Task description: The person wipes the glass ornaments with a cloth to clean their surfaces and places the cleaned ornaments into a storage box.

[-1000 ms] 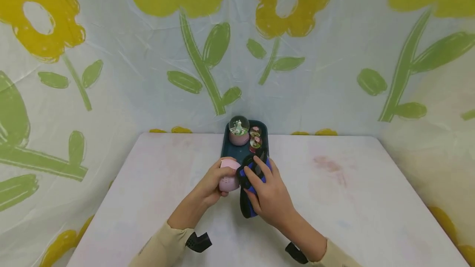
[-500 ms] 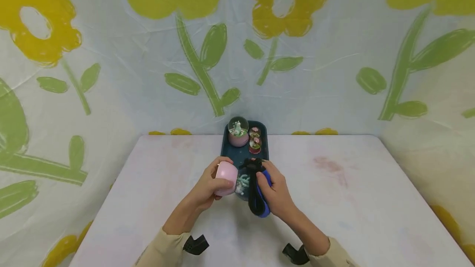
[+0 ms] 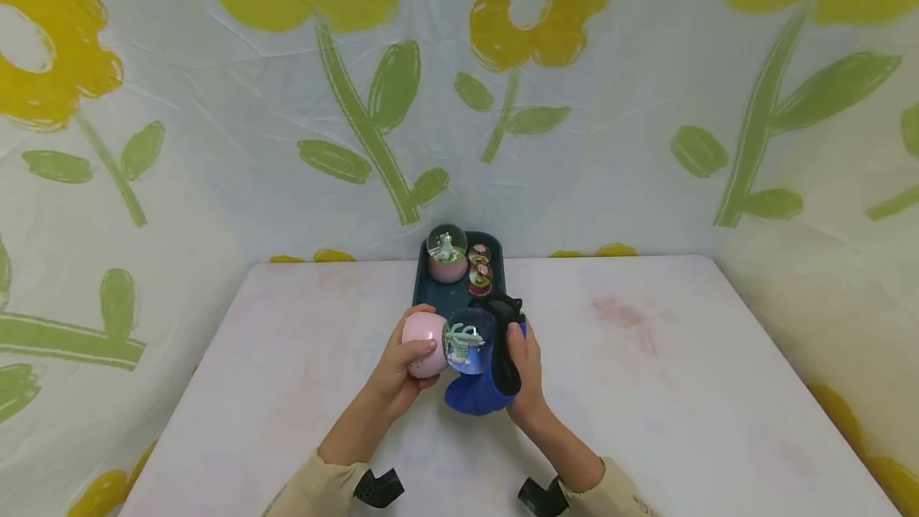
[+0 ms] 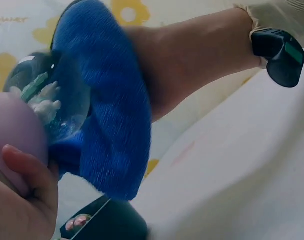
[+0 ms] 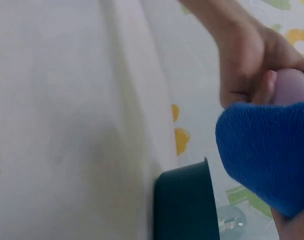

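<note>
My left hand (image 3: 397,364) grips the pink base of a snow globe (image 3: 424,337), thumb across it, the globe tipped sideways. Its clear dome (image 3: 465,341) points right and shows a mint-green and white figure inside. My right hand (image 3: 530,380) holds a fuzzy blue cleaning cloth (image 3: 479,394) with a black strap, thumb over the strap, fingers mostly hidden behind it. The blue cloth (image 4: 109,100) lies against the far side of the dome in the left wrist view. From the right wrist view, the cloth (image 5: 269,145) covers most of the globe.
A dark teal tray (image 3: 434,294) stands at the table's back edge, behind the hands. In it are another pink-based snow globe (image 3: 448,268) and small globes (image 3: 480,274) at the right. A flowered curtain (image 3: 610,166) hangs behind the white table (image 3: 646,389).
The right hand has turned the cloth from its black strap side toward its blue face, uncovering the dome and wrapping beneath it. The left hand keeps hold of the base, which has been rotated.
</note>
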The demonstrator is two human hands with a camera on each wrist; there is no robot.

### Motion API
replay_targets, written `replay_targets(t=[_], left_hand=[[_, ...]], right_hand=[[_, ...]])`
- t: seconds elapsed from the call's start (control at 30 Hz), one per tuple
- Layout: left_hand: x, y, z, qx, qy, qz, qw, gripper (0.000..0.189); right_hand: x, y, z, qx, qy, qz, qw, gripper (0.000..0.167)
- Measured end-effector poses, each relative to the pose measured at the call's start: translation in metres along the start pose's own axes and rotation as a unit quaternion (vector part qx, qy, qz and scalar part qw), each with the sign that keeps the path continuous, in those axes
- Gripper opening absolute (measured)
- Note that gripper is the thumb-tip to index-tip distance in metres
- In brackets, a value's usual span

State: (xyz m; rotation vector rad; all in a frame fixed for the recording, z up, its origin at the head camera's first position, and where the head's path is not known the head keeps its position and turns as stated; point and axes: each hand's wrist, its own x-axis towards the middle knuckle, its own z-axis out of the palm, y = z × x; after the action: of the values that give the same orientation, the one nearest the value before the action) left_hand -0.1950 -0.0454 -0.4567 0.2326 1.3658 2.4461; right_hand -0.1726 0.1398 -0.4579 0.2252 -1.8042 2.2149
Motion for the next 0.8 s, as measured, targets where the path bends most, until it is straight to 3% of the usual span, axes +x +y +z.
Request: replay_targets(t=[0.17,0.33,0.47,0.57,0.67,0.73,0.8], left_hand=[[-0.003,-0.007,0.007,0.017,0.055,0.028,0.9979,0.047],[-0.003,-0.006,0.022,0.045,0.112,0.028,0.9923,0.049],[-0.007,-0.001,0.031,0.065,0.137,0.014,0.9884,0.051],[-0.009,0.004,0.032,0.095,0.128,0.041,0.9864,0.055],[-0.011,0.008,0.029,0.139,0.113,0.072,0.9811,0.057],[-0.012,0.010,0.024,0.178,0.099,0.080,0.9756,0.058],[-0.012,0.011,0.019,0.206,0.081,0.077,0.9720,0.058]], right_hand=[[-0.002,0.012,0.003,-0.081,0.025,-0.103,0.9911,0.023],[0.003,0.015,0.003,-0.181,0.053,-0.184,0.9647,0.022],[0.005,0.014,0.002,-0.238,0.042,-0.230,0.9426,0.034],[0.008,0.008,0.000,-0.293,0.016,-0.276,0.9154,0.042],[0.011,-0.001,-0.005,-0.366,-0.027,-0.317,0.8748,0.045],[0.013,-0.008,-0.009,-0.410,-0.070,-0.329,0.8478,0.045],[0.016,-0.018,-0.013,-0.440,-0.118,-0.323,0.8298,0.041]])
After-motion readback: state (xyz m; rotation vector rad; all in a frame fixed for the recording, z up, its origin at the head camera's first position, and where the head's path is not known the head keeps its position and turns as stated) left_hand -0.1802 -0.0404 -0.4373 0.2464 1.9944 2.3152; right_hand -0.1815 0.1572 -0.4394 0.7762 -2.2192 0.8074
